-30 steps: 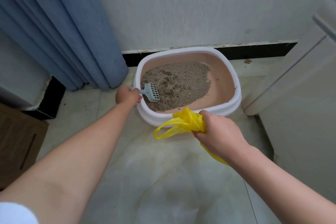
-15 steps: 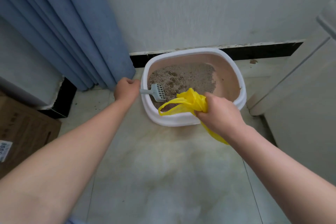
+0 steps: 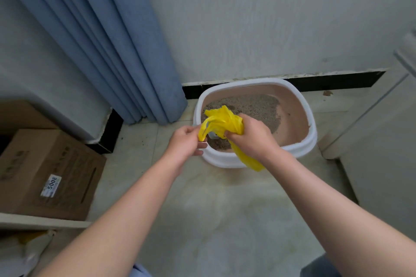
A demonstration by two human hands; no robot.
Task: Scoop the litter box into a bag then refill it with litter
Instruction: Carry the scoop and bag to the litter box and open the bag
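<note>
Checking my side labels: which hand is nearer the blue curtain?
Left. The left hand pinches a loop of the yellow bag, just below and right of the blue curtain; the right hand grips the bunched bag farther right, over the litter box.

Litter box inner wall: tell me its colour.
Dusty pink, under a white rim, on the litter box; head view.

Bare floor (image 3: pixel 225 209) fronts the litter box (image 3: pixel 311 141). The curtain (image 3: pixel 126 58) hangs just beside its left rim, the wall (image 3: pixel 258 18) stands behind, and a white cabinet (image 3: pixel 387 153) stands near its right. The bunched yellow bag (image 3: pixel 225 119) hides the near-left litter (image 3: pixel 254 105).
</note>
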